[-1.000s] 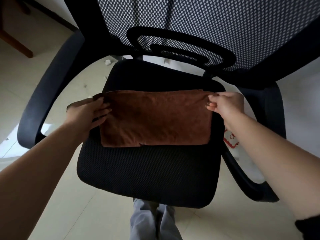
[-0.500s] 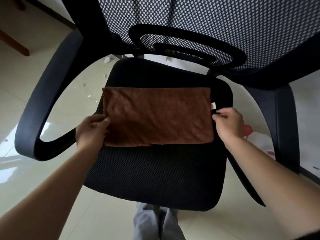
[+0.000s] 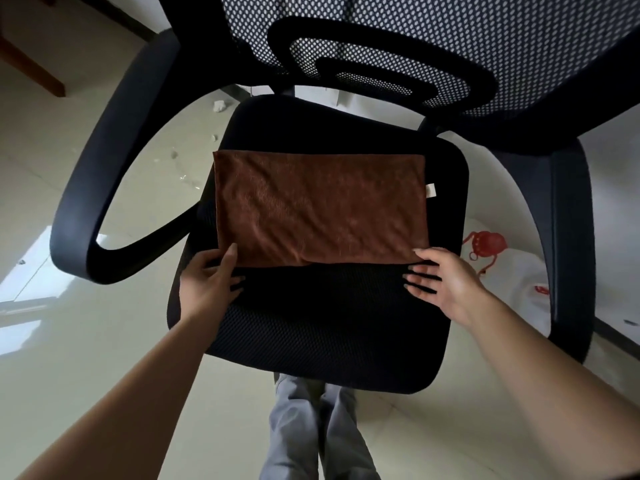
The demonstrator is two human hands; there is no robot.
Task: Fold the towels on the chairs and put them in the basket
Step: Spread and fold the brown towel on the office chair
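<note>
A brown towel point(image 3: 320, 207), folded into a flat rectangle with a small white tag at its right edge, lies across the black mesh seat of an office chair point(image 3: 311, 323). My left hand point(image 3: 209, 280) is at the towel's near left corner, thumb lying on the cloth and fingers stretched along the seat just below the edge. At the near right corner, my right hand point(image 3: 441, 278) has its fingers spread on the seat and its thumb touching the towel's edge. Neither hand grips the cloth. No basket is in view.
The chair's curved armrests point(image 3: 100, 188) flank the seat, and its perforated mesh backrest point(image 3: 398, 39) rises behind. A white plastic bag with red print point(image 3: 488, 247) lies on the pale tiled floor to the right, with small paper scraps point(image 3: 219, 105) on the left. My grey trouser legs point(image 3: 311, 427) stand below the seat.
Both hands slid from the towel's far corners down its sides to the near corners and let go of it. The towel now lies flat and smooth.
</note>
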